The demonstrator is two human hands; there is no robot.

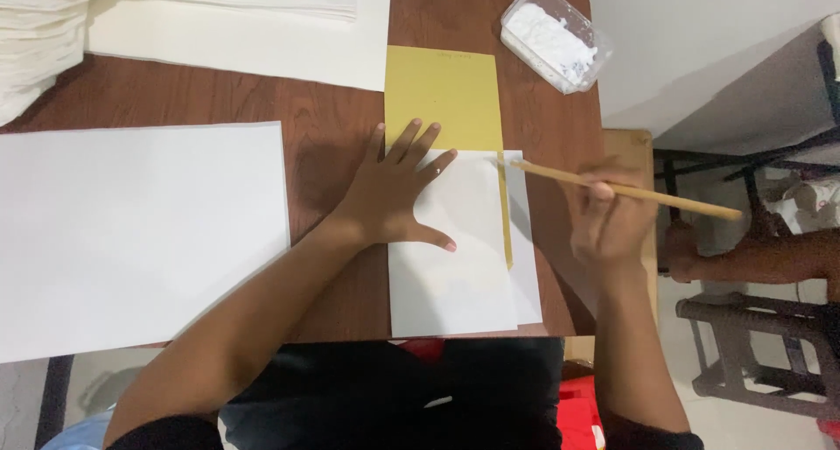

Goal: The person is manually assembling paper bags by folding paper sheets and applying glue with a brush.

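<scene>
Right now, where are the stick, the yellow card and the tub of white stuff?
stick (pixel 626 188), head view, middle of its shaft beside the right hand.
yellow card (pixel 442 95), head view, its bare upper half.
tub (pixel 555 37), head view, the white paste inside.

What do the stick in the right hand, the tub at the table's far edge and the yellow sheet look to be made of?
Stick: looks like pale bare wood or bamboo, matte, thin and straight. Tub: clear plastic, glossy, with white paste showing through its walls. Yellow sheet: paper or thin card, matte and flat, lying partly under a white sheet.
</scene>
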